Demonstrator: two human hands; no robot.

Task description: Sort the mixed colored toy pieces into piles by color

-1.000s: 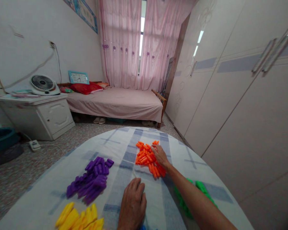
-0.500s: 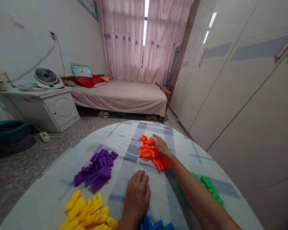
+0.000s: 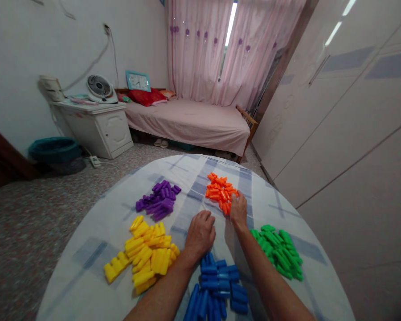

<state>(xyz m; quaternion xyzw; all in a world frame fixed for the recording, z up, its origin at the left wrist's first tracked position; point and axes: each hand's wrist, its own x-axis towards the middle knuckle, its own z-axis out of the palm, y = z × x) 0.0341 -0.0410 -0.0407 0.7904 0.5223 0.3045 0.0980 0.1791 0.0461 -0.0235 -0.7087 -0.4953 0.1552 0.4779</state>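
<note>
My left hand (image 3: 200, 232) rests on the checked tablecloth, its fingers loosely bent with the thumb apart and nothing visible in them. It lies between the yellow and orange heaps, just beyond the blue one. My right hand (image 3: 239, 210) is at the near right edge of a heap of small orange cap-like plastic pieces (image 3: 219, 189). Its thumb and fingers are a little apart and touch the outer pieces; the palm side is hidden. Nearest my forearms are blue pieces (image 3: 215, 283), yellow pieces (image 3: 147, 252) and green pieces (image 3: 280, 252).
Purple pieces (image 3: 160, 200) lie in a heap on the left of the round table (image 3: 87, 281). Beyond the table stand a bed (image 3: 194, 118), a white cabinet (image 3: 110, 129) with a fan (image 3: 100, 87), and a bin (image 3: 55, 151). A tall wardrobe (image 3: 347, 147) lines the right side.
My right hand has moved from over the far right of the orange heap to its near right edge. The view has tilted down, showing more of the blue, yellow and green heaps.
</note>
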